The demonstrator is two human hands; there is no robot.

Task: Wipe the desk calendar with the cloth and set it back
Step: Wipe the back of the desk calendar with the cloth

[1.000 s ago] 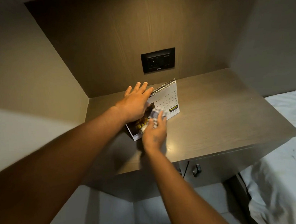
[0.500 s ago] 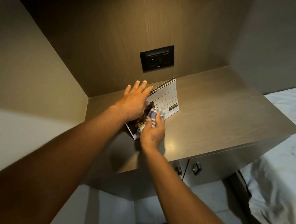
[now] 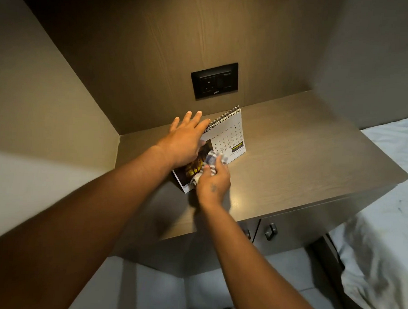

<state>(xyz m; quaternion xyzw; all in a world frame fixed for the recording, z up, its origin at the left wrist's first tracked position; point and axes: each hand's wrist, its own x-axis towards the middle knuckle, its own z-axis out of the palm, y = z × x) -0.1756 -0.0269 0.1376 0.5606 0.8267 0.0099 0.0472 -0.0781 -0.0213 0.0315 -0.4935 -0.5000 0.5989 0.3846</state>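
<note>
Meanwhile, the cloth, clamped in the right hand, has been drawn lower across the desk calendar, steadied upright on the tabletop by the left hand, fingers spread flat: wiping is judged unfinished.

Desk calendar standing on the brown wooden cabinet top, spiral binding at its upper edge, date grid facing the camera. Left hand laid flat over the calendar's upper left part, fingers stretched out. Right hand closed around a blue-and-white checked cloth, pressing it on the dark photo area. Black socket plate on the wall panel behind. White bedding at the right.
</note>
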